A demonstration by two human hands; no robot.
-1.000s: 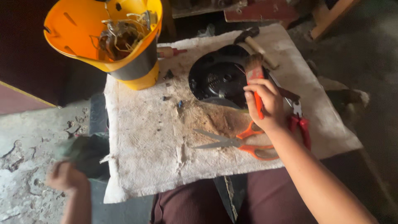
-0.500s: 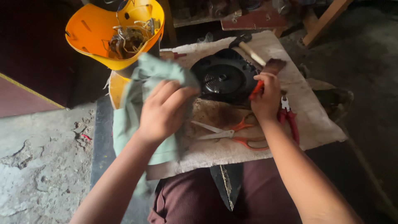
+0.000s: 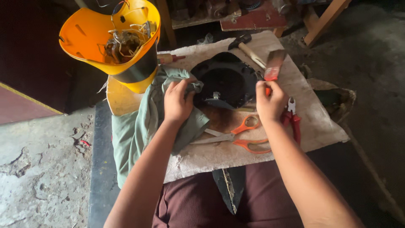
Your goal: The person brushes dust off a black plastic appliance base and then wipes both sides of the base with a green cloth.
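I am pressing my left hand (image 3: pixel 177 102), bunched around a soft green rag (image 3: pixel 143 122), against the left edge of the round black part (image 3: pixel 225 80) at the far middle of the dusty cloth (image 3: pixel 320 126). My right hand (image 3: pixel 270 103) is gripping a red-handled brush (image 3: pixel 273 65), bristles up. Steadying the ribbed part while wiping in short strokes seems best. Orange scissors (image 3: pixel 242 135) are lying near.

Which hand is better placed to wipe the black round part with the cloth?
Left, probably: the left hand already grips the green cloth at the black round part, while the right hand holds the paintbrush.
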